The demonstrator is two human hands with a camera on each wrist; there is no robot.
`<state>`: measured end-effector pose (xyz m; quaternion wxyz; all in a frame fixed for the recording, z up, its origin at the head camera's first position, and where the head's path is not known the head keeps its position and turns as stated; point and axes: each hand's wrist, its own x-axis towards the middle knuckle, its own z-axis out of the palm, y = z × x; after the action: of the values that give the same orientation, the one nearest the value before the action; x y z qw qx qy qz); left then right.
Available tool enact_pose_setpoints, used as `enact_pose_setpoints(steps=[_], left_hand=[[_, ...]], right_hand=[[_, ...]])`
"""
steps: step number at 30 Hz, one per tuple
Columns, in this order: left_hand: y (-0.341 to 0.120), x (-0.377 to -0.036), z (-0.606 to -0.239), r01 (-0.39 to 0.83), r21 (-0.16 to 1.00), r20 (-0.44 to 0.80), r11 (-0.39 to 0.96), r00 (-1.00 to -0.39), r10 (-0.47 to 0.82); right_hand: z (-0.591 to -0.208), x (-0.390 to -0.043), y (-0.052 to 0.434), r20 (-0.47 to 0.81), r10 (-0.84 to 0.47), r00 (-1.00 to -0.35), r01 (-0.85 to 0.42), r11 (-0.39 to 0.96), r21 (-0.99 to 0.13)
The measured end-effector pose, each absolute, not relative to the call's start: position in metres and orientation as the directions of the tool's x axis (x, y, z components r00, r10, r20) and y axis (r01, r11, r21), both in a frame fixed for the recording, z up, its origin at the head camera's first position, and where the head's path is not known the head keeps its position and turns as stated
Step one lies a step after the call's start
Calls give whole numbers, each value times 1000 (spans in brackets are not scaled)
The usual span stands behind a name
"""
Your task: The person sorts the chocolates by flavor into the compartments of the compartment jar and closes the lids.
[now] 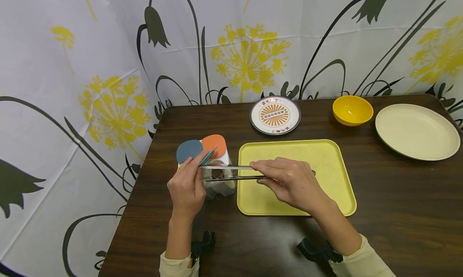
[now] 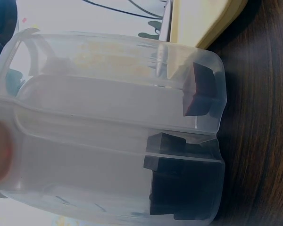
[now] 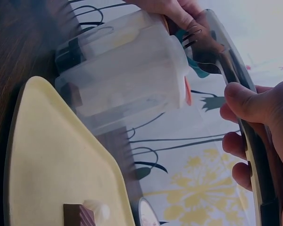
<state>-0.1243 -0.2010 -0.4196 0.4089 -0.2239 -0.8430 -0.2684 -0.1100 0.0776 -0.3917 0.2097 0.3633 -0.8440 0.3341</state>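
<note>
Tipping of the translucent holder [image 1: 218, 180], set near the tabletop's left edge beside the yellow tray [image 1: 325, 156], could be caused by the metal utensils [image 1: 231, 172] pinched by the right hand [image 1: 289, 182] and gripped at their ends by the left hand [image 1: 186, 188].

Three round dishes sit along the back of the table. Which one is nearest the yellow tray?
The patterned plate, with the orange sunburst centre and dark rim. It sits just behind the yellow tray; the yellow bowl and plain cream plate lie further right.
</note>
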Motion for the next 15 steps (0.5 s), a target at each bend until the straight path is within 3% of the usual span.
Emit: enact_pose_setpoints(steps=[15], left_hand=[[-200,-125,-419,604,269,815,750,-558,157]], right_hand=[[-392,-108,80,564,-485,-668,-737,540,-408]])
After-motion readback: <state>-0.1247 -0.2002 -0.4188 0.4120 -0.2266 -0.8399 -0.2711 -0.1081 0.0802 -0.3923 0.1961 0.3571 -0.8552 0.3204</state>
